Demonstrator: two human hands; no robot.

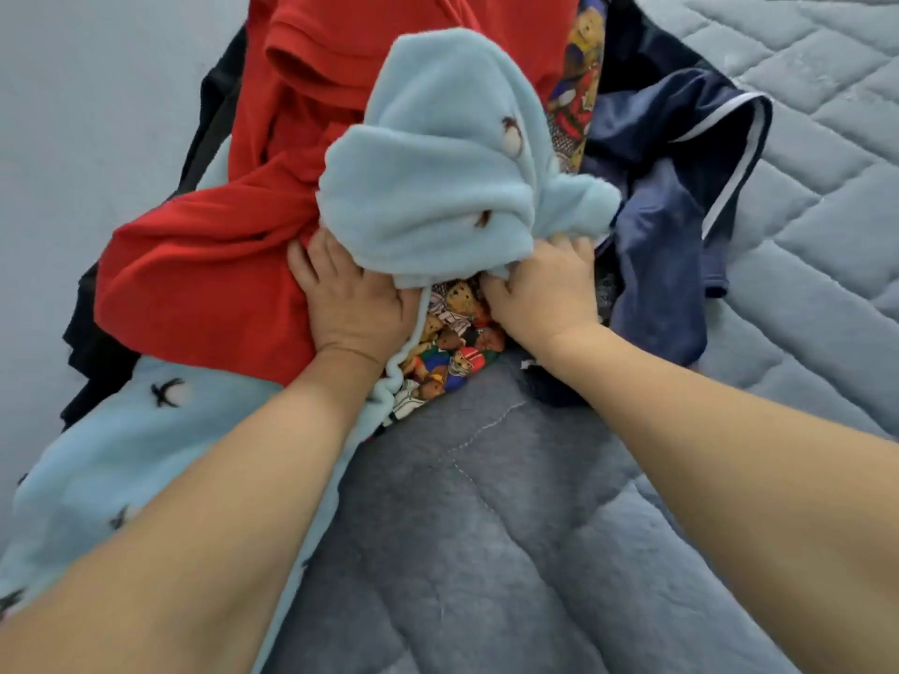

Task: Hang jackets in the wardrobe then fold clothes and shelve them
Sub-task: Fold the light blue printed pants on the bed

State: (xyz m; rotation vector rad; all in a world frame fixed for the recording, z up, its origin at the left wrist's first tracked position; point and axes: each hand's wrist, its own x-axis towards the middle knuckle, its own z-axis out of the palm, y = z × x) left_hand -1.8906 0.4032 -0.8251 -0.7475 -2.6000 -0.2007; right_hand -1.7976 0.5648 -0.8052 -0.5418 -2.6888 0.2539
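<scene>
- A grey-blue quilted bed cover [802, 197] carries everything; a plain pale wall [97, 114] rises along its left edge.
- Bare quilting lies open along the right edge and at the near middle between the forearms.
- A heap of clothes sits toward the far left: red garment [233, 265], navy garment [681, 197], bear-print fabric [452, 342], with a light blue fleece garment [447, 177] on top.
- Left hand [350, 299] and right hand [545, 289] both clutch the fleece's lower edge, fingers curled into it.
</scene>
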